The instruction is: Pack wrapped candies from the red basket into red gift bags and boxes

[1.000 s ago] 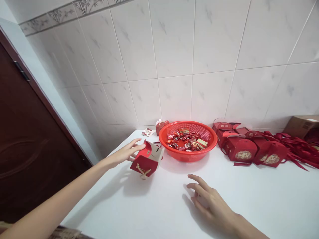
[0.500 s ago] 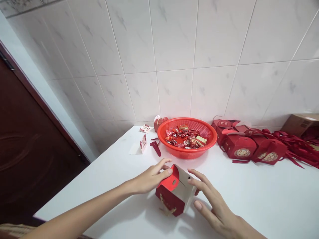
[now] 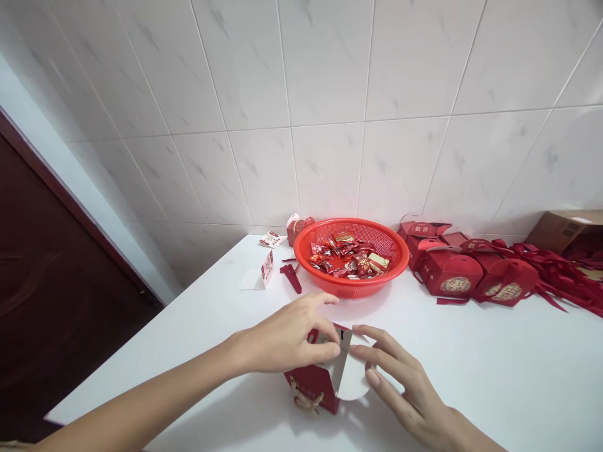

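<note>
A red cardboard gift box [image 3: 313, 382] stands on the white table in front of me, with a twisted tan cord on its near side. Its top flaps are partly folded and show pale inner faces. My left hand [image 3: 301, 336] reaches over the left flap, thumb and index finger bent close together on it. On the right, my right hand [image 3: 396, 370] has its thumb and fingers at the rounded white flap [image 3: 355, 373], holding it from the outer edge. Part of the box top is hidden behind my fingers.
Behind the box is a red plastic basket [image 3: 351, 290] of wrapped candies [image 3: 362, 260]. Several red boxes [image 3: 455, 276] and dark red ribbons [image 3: 546, 270] lie to the right, near a brown carton [image 3: 556, 231]. A folded card [image 3: 267, 270] and ribbon piece [image 3: 292, 277] are left.
My left hand has moved right over the box top, and the left flap is pushed inward. The right flap now leans outward against my right hand. The view has shifted slightly.
</note>
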Action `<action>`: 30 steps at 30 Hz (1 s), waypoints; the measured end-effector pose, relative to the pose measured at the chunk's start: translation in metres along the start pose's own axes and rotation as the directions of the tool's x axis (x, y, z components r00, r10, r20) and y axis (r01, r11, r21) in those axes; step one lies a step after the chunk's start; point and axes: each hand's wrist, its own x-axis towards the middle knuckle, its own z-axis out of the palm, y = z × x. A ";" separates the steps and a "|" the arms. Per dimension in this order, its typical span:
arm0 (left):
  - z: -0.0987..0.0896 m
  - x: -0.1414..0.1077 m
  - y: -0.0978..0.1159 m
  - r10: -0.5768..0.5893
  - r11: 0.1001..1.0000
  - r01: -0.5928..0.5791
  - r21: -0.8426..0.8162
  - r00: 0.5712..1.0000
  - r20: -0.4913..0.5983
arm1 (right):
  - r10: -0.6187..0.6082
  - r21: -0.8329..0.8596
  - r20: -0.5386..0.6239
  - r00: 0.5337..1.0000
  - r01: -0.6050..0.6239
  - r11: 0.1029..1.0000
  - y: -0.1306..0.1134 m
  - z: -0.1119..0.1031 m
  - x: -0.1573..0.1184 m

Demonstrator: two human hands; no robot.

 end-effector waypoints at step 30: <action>-0.019 -0.017 -0.044 -0.091 0.983 0.114 -0.146 0.984 0.155 | 0.042 0.028 0.118 0.992 -0.046 0.999 0.005 0.002 0.000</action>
